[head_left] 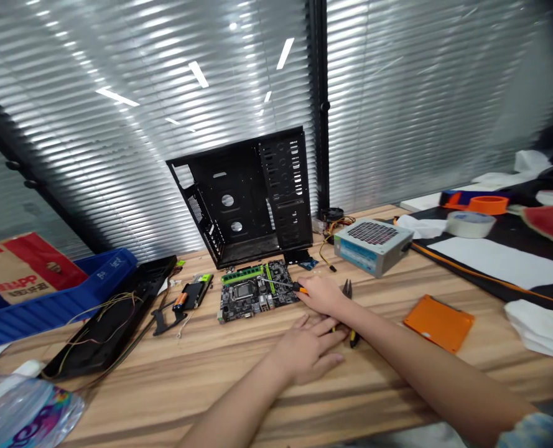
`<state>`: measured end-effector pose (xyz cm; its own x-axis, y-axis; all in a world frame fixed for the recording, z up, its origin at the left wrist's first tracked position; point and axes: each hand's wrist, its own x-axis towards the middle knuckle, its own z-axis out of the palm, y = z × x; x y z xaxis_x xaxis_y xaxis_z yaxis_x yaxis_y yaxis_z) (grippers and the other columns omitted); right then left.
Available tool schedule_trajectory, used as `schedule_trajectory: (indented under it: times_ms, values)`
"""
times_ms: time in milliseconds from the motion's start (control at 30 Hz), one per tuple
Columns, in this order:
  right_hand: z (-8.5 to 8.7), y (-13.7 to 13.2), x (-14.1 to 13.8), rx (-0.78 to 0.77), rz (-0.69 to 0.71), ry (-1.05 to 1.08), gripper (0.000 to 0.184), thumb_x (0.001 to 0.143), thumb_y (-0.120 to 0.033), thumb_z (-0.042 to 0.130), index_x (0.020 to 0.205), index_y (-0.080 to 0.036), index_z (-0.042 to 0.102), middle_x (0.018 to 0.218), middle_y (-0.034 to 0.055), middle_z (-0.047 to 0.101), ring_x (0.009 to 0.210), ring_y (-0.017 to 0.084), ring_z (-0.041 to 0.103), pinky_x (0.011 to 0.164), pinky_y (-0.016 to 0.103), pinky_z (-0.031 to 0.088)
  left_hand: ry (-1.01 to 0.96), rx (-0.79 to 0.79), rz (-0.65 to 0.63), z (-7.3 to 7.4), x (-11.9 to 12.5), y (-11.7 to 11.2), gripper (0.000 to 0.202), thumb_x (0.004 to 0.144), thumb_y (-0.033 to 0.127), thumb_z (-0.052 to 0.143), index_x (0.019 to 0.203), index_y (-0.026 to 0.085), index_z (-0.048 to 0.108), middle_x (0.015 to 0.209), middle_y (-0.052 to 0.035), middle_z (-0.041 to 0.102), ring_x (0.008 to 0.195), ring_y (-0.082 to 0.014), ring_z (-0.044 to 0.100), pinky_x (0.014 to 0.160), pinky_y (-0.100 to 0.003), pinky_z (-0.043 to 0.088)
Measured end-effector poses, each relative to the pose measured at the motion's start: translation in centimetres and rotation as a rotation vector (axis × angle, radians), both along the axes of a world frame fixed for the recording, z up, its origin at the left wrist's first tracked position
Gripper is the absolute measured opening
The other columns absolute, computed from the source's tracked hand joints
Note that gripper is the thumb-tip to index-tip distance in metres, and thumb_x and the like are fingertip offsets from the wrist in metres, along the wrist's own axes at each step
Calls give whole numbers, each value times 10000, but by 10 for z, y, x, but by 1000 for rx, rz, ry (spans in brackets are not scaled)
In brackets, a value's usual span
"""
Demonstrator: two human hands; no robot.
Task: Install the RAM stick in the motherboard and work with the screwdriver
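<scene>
1. Right up against the motherboard, the right hand (320, 295) is curled firmly around an orange-handled screwdriver (298, 287). Its thin shaft runs left, and the tip is over the upper part of the board, though I can't tell if it's actually touching.
2. Just below that, the left hand (306, 351) lies palm down on the wooden tabletop (164, 398), open with the fingers spread, and it isn't holding anything.
3. Just right of both hands, a pair of yellow-and-black-handled pliers (351, 330) lies on the wood, with its nose pointing away from the person.
4. Left of the right hand, the motherboard (252, 305) sits flat on the table, with a green RAM stick (242, 274) along its far edge.
5. Straight ahead past the board, a bare black PC case (276, 180) stands tilted up on the table, with its open side facing the hands.
6. Up and to the right of the hands sits a silver power supply (373, 247), with loose yellow and red wires (336, 233) just left of it.
7. Farther right are an orange plate (438, 323) and a roll of tape (470, 224).
8. Well off to the left are a black panel with thin wires (111, 317), a blue plastic crate (56, 298) and a plastic water bottle (19, 410).
</scene>
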<state>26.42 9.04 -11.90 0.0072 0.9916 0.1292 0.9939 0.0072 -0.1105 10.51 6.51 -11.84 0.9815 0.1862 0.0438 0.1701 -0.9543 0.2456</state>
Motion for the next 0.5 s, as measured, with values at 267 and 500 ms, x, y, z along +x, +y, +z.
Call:
schedule_trajectory:
  times_ms: [267,500]
  values:
    - [-1,-1,-1,-2,-12,5,331,945,-414,415,1105,-195,604,946,116,717,886,263,679,684,290,422,-10,2,-6,-1,0,0,520,980,492,326,1456,285,368,1539,-2,340,1413,-260,280,1163,-469,228]
    - [0,-2,-2,-4,-29,-12,309,948,-412,415,1069,-194,596,935,117,715,866,256,682,664,282,413,-9,18,-17,-2,0,0,517,984,487,318,1459,287,364,1530,-6,356,1418,-248,272,1167,-451,222]
